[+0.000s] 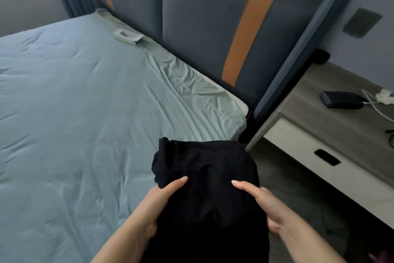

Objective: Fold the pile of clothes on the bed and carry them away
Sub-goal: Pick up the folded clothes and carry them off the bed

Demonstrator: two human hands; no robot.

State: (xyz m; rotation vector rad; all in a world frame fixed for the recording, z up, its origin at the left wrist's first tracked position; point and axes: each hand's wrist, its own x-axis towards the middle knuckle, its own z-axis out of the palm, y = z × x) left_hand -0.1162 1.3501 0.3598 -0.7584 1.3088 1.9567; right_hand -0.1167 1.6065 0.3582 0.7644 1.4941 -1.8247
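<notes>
The bed (74,103) lay bare under its blue sheet. A black bundle of clothes (204,188) was held over its corner, near the nightstand (332,118), gripped by the left hand (162,196) and right hand (264,205), thumbs on top.

both bare forearms reach forward from the lower edge of view, angled toward each other. the left hand (158,203) and the right hand (263,205) grip opposite sides of one bundle, thumbs laid on top, remaining fingers hidden beneath.
</notes>
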